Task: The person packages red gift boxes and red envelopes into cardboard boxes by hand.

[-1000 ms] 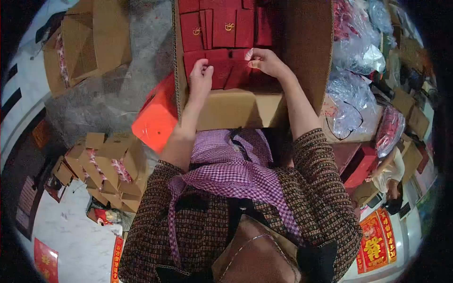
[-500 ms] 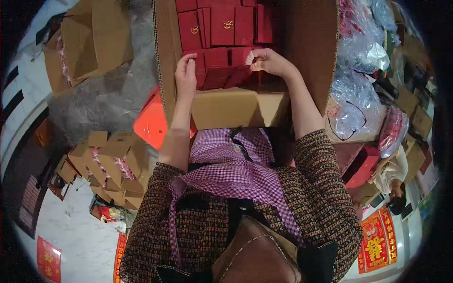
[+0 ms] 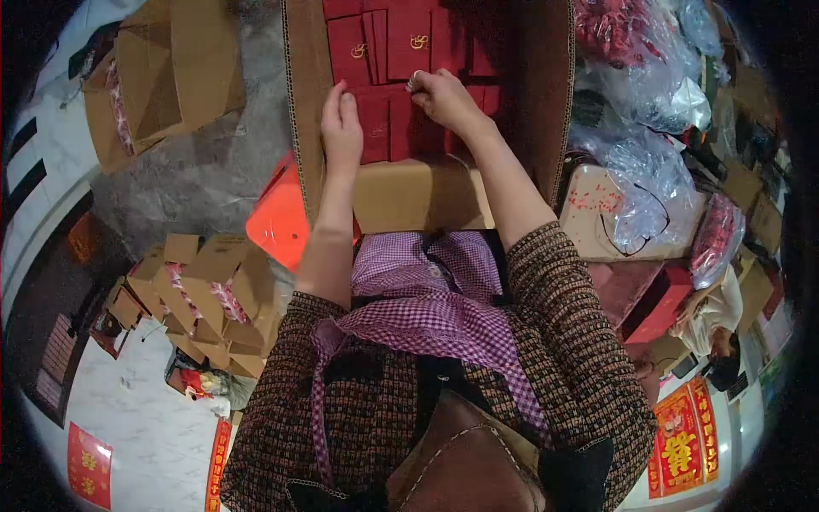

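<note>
A large open cardboard box (image 3: 422, 196) stands in front of me, holding rows of small red boxes (image 3: 414, 47), some marked with a gold emblem. My left hand (image 3: 343, 132) is at the left inner wall of the box, fingers stretched upward beside the nearest red boxes, holding nothing. Over the middle of the rows, my right hand (image 3: 448, 101) is closed in a pinch. A small white ribbed thing (image 3: 415, 82) shows at its fingertips, too small to name. The right hand hides part of the red boxes beneath it.
An orange plastic stool (image 3: 280, 218) is left of the box. Stacked cartons (image 3: 200, 286) stand behind it. On the right are clear plastic bags (image 3: 640, 162), a beige board (image 3: 597, 200), a red box (image 3: 661, 307) and another person (image 3: 712, 320).
My right hand has moved left and farther into the box, with the white ribbed thing at its fingertips. The near red boxes, earlier tilted up, now lie flatter. My left hand has barely moved.
</note>
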Tool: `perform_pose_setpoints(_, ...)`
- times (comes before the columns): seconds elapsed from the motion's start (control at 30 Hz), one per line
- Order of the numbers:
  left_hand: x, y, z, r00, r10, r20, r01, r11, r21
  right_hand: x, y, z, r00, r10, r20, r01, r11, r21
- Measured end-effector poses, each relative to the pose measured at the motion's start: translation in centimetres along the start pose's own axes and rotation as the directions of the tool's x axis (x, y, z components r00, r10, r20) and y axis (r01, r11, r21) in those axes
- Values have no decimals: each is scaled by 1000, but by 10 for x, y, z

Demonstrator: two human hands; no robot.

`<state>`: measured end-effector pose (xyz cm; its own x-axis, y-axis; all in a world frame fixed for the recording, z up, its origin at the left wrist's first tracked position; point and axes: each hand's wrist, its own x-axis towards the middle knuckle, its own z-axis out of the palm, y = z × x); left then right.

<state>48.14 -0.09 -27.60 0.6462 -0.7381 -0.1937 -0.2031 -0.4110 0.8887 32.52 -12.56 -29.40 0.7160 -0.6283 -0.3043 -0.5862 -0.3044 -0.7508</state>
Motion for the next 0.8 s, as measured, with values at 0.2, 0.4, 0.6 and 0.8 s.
perform_pose_setpoints(0.2, -1, -10, 5, 943, 308, 127, -333, 850, 409, -1, -5, -4, 1000, 5, -9, -5, 1000, -5)
perform_pose_setpoints(0.4, -9, 7, 2, 875, 458, 156, -468, 717, 516, -11, -13, -8, 1000, 5, 9, -7, 973, 231)
perform_pose_setpoints(0.6, -19, 14, -5, 845, 398, 357, -531, 539, 654, -22, -25, -21, 984, 75, 163, -122, 946, 299)
perform_pose_setpoints(0.8, -36, 34, -12, 849, 379, 368, -528, 581, 619, -16, -21, -38, 900, 302, 315, -433, 711, 554)
